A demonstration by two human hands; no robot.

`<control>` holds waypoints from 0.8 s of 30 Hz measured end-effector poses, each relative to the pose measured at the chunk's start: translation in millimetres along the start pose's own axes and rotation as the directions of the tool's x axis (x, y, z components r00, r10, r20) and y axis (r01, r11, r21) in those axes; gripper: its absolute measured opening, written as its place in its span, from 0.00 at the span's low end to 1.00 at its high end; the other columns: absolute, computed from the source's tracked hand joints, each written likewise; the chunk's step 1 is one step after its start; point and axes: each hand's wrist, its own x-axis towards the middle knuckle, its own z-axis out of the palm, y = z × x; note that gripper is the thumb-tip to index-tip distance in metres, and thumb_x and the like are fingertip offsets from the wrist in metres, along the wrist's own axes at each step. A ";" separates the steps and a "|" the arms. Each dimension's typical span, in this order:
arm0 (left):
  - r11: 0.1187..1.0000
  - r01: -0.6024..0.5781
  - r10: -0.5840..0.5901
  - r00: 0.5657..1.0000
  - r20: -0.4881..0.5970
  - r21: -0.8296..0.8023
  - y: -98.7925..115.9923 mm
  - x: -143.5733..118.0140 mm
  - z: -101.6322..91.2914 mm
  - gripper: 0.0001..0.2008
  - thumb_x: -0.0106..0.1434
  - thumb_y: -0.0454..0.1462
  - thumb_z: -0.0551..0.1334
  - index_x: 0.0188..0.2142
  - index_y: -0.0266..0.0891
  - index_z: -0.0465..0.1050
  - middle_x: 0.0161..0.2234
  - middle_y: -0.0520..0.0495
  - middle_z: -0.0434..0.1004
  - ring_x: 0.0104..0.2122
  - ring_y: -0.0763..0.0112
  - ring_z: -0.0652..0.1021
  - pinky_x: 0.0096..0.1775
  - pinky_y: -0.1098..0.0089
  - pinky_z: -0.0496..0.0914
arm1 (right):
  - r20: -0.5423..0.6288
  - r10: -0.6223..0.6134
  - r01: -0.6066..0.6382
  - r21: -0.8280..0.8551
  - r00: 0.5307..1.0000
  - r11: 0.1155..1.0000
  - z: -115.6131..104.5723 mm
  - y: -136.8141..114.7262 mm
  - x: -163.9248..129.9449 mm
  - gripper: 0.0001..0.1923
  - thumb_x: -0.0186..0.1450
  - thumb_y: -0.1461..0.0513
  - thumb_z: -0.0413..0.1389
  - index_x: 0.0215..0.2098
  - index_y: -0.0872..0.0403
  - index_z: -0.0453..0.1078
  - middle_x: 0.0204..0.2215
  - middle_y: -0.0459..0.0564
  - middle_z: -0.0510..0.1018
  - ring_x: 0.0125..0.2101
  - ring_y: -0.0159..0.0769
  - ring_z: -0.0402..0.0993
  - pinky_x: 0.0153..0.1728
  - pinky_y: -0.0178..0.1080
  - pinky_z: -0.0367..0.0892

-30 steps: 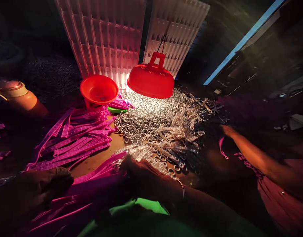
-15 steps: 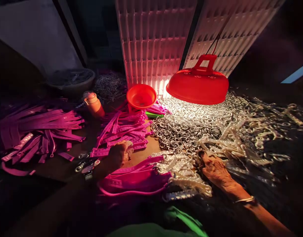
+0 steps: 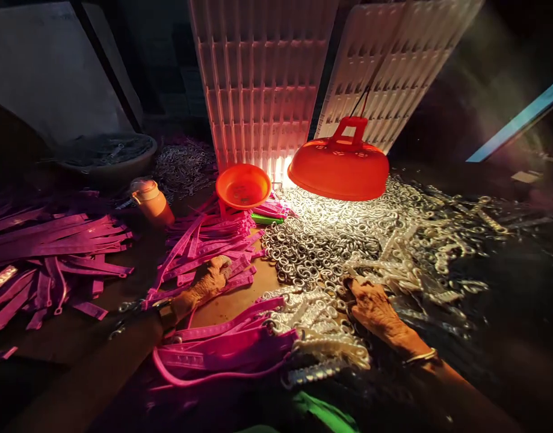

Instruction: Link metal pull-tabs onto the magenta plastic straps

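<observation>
My left hand point(image 3: 207, 281) lies on the middle heap of flat pink straps point(image 3: 208, 240), its fingers curled down on a strap, the fingertips partly hidden. At the front edge of a large pile of metal rings point(image 3: 307, 246), my right hand point(image 3: 370, 304) has its fingers bent and closed; what is between them is hidden. Close to it are pale ribbed strips point(image 3: 321, 310). A nearer bundle of pink straps point(image 3: 217, 352) lies between my forearms.
A red lamp point(image 3: 339, 171) hangs low over the rings. Behind the middle straps stand an orange bowl point(image 3: 244, 186) and an orange bottle point(image 3: 152, 201). More pink straps point(image 3: 68, 240) cover the left side. A ridged white panel point(image 3: 262, 84) rises at the back.
The view has swung right, so everything sits further left and slightly lower. My left hand has moved a little forward onto the pink straps. My right hand stays by the rings.
</observation>
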 end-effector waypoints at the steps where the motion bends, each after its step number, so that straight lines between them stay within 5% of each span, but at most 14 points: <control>1: 0.998 -0.004 0.002 1.000 -0.018 -0.062 5.2 -0.2 -3.0 0.12 0.56 0.36 0.55 0.37 0.33 0.72 0.33 0.40 0.78 0.33 0.63 0.76 0.37 0.66 0.69 | -0.048 0.011 -0.008 0.049 0.999 0.999 -5.4 0.1 4.1 0.16 0.47 0.72 0.49 0.33 0.59 0.69 0.25 0.53 0.72 0.29 0.39 0.66 0.32 0.39 0.57; 6: 0.979 -0.063 0.029 0.985 -0.173 -0.192 54.1 -12.0 -17.3 0.16 0.54 0.42 0.58 0.38 0.33 0.73 0.28 0.45 0.76 0.24 0.70 0.73 0.26 0.70 0.69 | -0.282 0.070 0.018 0.297 0.957 0.955 -30.6 -20.9 36.3 0.15 0.58 0.67 0.48 0.43 0.58 0.67 0.28 0.53 0.74 0.30 0.39 0.69 0.31 0.40 0.64; 10: 0.920 -0.090 -0.023 0.959 -0.283 -0.380 86.4 -28.5 -10.6 0.16 0.49 0.44 0.63 0.35 0.36 0.74 0.21 0.52 0.70 0.19 0.75 0.68 0.20 0.75 0.66 | -0.448 0.078 0.288 0.689 0.891 0.665 -48.0 -78.8 60.5 0.08 0.64 0.60 0.48 0.40 0.54 0.64 0.34 0.52 0.75 0.32 0.34 0.70 0.33 0.38 0.67; 13: 0.824 -0.005 -0.079 0.989 -0.123 -0.566 81.7 -29.8 8.2 0.21 0.47 0.45 0.66 0.40 0.37 0.72 0.22 0.54 0.68 0.18 0.77 0.67 0.19 0.76 0.64 | -0.372 0.102 0.299 0.857 0.922 0.421 -49.9 -129.7 70.9 0.06 0.64 0.58 0.49 0.34 0.54 0.63 0.28 0.47 0.72 0.26 0.29 0.66 0.29 0.35 0.66; 16: 0.768 0.128 -0.074 0.991 0.112 -0.627 63.6 -23.0 25.8 0.19 0.47 0.48 0.67 0.31 0.35 0.72 0.17 0.55 0.66 0.15 0.79 0.63 0.17 0.76 0.59 | -0.283 0.084 0.257 0.937 0.955 0.237 -34.6 -163.1 77.9 0.08 0.64 0.57 0.51 0.32 0.53 0.61 0.22 0.42 0.66 0.21 0.26 0.60 0.21 0.30 0.61; 20: 0.796 0.187 -0.092 0.977 0.191 -0.575 49.3 -17.5 32.2 0.19 0.50 0.49 0.65 0.18 0.35 0.67 0.10 0.58 0.54 0.11 0.82 0.56 0.15 0.76 0.51 | -0.297 -0.129 0.324 0.876 0.946 0.357 -5.1 -160.3 89.4 0.09 0.65 0.57 0.48 0.30 0.54 0.59 0.21 0.42 0.64 0.20 0.25 0.58 0.19 0.29 0.58; 24: 0.830 0.201 -0.129 0.977 0.172 -0.520 51.6 -17.8 21.7 0.16 0.60 0.46 0.60 0.29 0.32 0.71 0.19 0.55 0.67 0.16 0.80 0.66 0.20 0.77 0.62 | -0.331 -0.159 0.360 0.742 0.930 0.566 4.3 -108.4 114.0 0.06 0.60 0.61 0.52 0.27 0.53 0.59 0.23 0.43 0.67 0.23 0.28 0.61 0.25 0.32 0.60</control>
